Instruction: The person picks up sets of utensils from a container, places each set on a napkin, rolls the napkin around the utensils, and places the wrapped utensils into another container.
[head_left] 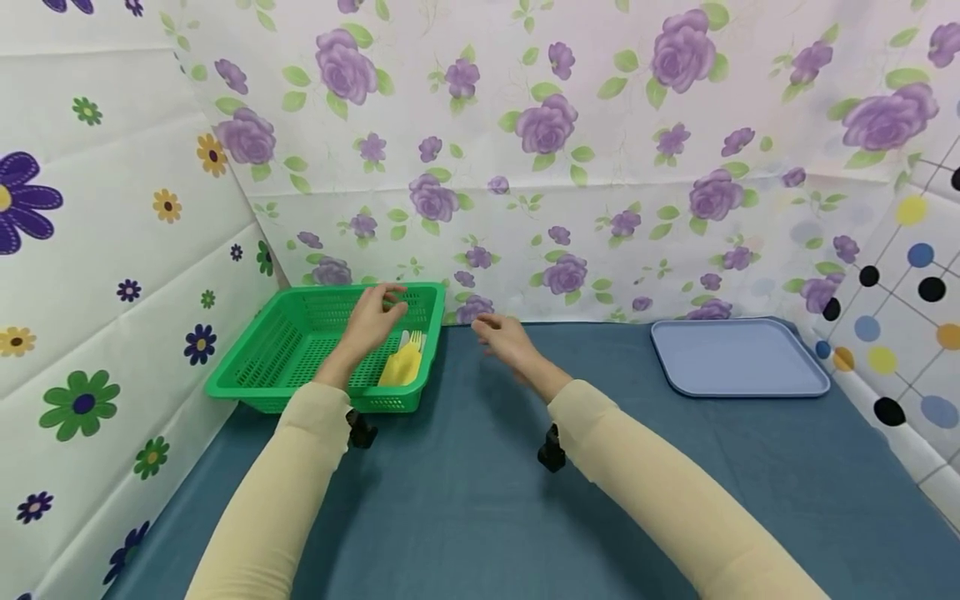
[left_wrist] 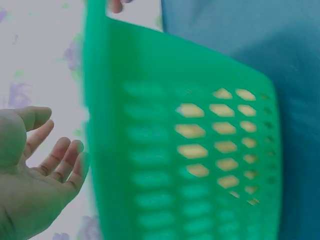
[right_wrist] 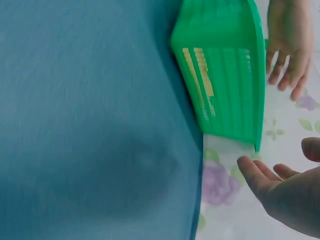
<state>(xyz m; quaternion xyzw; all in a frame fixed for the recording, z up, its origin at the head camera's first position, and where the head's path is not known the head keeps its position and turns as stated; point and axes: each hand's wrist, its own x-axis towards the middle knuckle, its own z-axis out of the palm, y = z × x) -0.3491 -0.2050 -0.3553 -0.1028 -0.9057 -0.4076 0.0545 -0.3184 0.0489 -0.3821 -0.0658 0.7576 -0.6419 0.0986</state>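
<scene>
A green perforated basket stands at the left of the table. Inside its right end lies a yellow cloth bundle with a yellow fork and a pale utensil handle sticking out of it. My left hand is raised over the basket, fingers loosely bent and holding nothing. To the right of the basket my right hand hovers above the table, also without anything in it. In the left wrist view the yellow bundle shows only through the holes of the basket wall.
A blue-grey tray lies at the back right of the table. Dark blue cloth covers the tabletop. Flower-patterned sheets hang behind and at the left, and a dotted sheet stands at the right.
</scene>
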